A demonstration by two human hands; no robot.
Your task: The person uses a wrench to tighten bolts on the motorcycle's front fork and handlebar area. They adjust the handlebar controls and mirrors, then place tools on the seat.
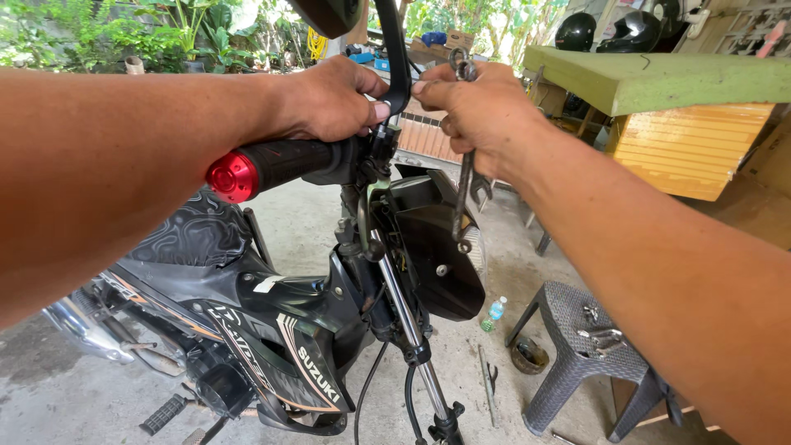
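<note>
My left hand [329,99] rests over the inner end of a motorcycle handlebar, its thumb against the black mirror stem [397,58]. The black rubber grip [284,161] with a red end cap [231,176] sticks out to the left below my wrist. My right hand [478,111] is closed on metal wrenches [463,173], one ring end poking up above the fingers and the shafts hanging down. Its fingertips sit beside the mirror stem. Below is the black motorcycle [272,330], with a bare fork tube [404,313].
A grey plastic stool [577,363] carrying small metal tools stands at lower right. A small bottle [493,313], a round tin [529,354] and loose tools [488,383] lie on the concrete. A green-topped wooden table [659,82] is at right, helmets behind it.
</note>
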